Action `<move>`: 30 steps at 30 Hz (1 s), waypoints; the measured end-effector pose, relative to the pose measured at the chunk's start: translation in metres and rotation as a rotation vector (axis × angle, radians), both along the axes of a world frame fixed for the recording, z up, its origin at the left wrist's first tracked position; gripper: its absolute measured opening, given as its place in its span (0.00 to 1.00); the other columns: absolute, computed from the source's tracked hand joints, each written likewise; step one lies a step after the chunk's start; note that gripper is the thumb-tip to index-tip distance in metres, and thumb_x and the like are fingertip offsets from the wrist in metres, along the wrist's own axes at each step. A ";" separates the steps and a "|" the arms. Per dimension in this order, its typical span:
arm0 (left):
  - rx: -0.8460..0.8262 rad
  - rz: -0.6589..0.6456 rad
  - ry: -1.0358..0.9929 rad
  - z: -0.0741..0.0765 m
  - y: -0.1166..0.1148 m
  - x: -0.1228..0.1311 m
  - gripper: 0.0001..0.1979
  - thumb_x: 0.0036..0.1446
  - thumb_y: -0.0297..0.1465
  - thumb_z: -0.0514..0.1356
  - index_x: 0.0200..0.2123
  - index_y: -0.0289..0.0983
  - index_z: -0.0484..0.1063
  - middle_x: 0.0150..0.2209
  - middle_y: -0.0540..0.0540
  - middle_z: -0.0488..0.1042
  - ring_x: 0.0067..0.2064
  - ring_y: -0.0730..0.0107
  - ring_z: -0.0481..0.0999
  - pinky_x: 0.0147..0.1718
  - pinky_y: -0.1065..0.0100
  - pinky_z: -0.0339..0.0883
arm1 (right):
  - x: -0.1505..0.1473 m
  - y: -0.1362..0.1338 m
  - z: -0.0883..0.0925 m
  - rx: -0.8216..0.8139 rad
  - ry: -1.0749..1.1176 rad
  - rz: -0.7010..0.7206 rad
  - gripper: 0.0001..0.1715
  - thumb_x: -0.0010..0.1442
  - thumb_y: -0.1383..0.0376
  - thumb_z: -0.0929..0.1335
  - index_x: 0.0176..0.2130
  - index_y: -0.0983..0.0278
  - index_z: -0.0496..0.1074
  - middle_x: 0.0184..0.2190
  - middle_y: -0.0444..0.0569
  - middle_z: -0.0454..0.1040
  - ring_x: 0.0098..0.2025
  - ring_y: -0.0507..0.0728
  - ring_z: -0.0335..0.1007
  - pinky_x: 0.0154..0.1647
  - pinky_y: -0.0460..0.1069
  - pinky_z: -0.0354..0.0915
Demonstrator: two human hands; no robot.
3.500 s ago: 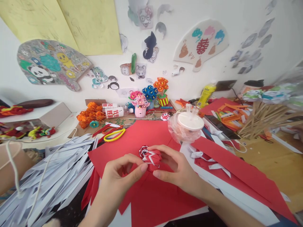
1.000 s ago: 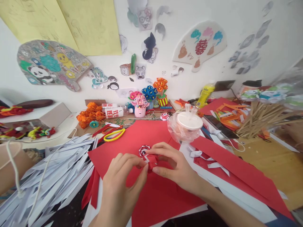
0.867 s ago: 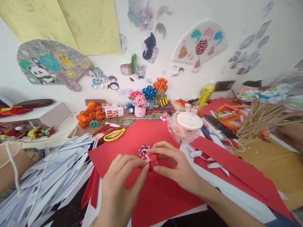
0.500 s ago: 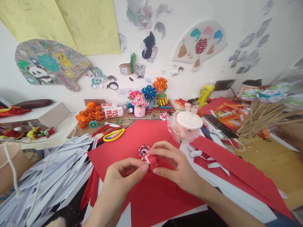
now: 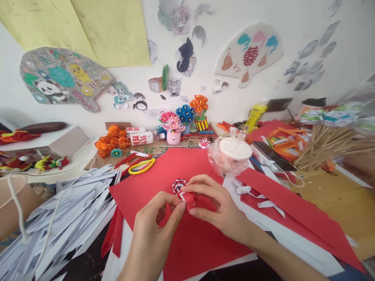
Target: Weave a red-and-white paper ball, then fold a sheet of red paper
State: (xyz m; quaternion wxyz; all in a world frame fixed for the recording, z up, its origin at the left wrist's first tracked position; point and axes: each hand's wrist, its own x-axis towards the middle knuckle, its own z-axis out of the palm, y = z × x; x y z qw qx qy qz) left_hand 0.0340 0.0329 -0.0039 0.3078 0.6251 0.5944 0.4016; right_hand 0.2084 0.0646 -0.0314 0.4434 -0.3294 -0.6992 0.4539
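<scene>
A folded red-and-white paper piece (image 5: 190, 199) is held above the middle of the bench (image 5: 319, 203), toward its near edge. By the left hand (image 5: 150, 226) it is pinched between thumb and index fingertip; by the right hand (image 5: 224, 208) it is gripped from the other side, the thumb set low, the fingers curved over the top. A red-and-white patterned ring (image 5: 177, 185) is seen against the far side of the piece; whether the two are joined cannot be told.

Beneath the hands the surface is covered by overlapping red sheets (image 5: 164, 168), with white paper showing at the near edge. The left part is strewn with long white strips (image 5: 73, 214), crossed by a white cord (image 5: 55, 208). A lidded container (image 5: 236, 149), wrapped in clear plastic, is placed right of centre. The far edge is lined with potted craft flowers (image 5: 185, 114) and, farther right, a yellow bottle (image 5: 254, 117). Toward the far right corner, orange strips (image 5: 288, 140) are heaped beside a bundle of brown stems (image 5: 322, 146).

Behind, the white wall (image 5: 202, 62) is hung with two painted fan shapes (image 5: 250, 54), yellow sheets (image 5: 114, 33) and small cut-out pictures (image 5: 185, 58).
</scene>
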 end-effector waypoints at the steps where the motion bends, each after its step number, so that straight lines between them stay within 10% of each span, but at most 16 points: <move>1: 0.019 -0.023 0.020 -0.001 0.000 -0.001 0.11 0.57 0.39 0.59 0.25 0.40 0.70 0.23 0.53 0.69 0.24 0.73 0.63 0.24 0.73 0.59 | 0.000 0.001 0.000 -0.041 0.035 0.025 0.18 0.57 0.59 0.72 0.49 0.53 0.74 0.49 0.48 0.66 0.53 0.57 0.66 0.57 0.53 0.62; 6: 0.101 -0.076 0.112 -0.003 -0.001 -0.004 0.11 0.61 0.37 0.55 0.27 0.40 0.67 0.26 0.51 0.71 0.27 0.71 0.68 0.27 0.71 0.62 | 0.003 0.005 0.000 -0.365 0.218 0.159 0.34 0.56 0.52 0.71 0.59 0.54 0.63 0.54 0.52 0.66 0.58 0.60 0.63 0.57 0.56 0.63; 10: 0.156 -0.083 0.169 -0.003 -0.002 -0.003 0.10 0.62 0.35 0.54 0.28 0.41 0.67 0.27 0.52 0.71 0.27 0.71 0.67 0.27 0.72 0.62 | 0.001 0.007 -0.003 -0.466 0.267 0.227 0.27 0.58 0.53 0.70 0.54 0.60 0.69 0.52 0.54 0.72 0.57 0.61 0.65 0.58 0.58 0.61; 30: 0.166 -0.008 0.042 0.005 0.000 -0.004 0.07 0.56 0.38 0.59 0.29 0.42 0.72 0.26 0.51 0.73 0.27 0.69 0.64 0.28 0.68 0.61 | 0.003 0.008 -0.002 -0.309 0.188 0.222 0.29 0.56 0.57 0.73 0.56 0.55 0.68 0.52 0.50 0.70 0.58 0.60 0.63 0.61 0.60 0.57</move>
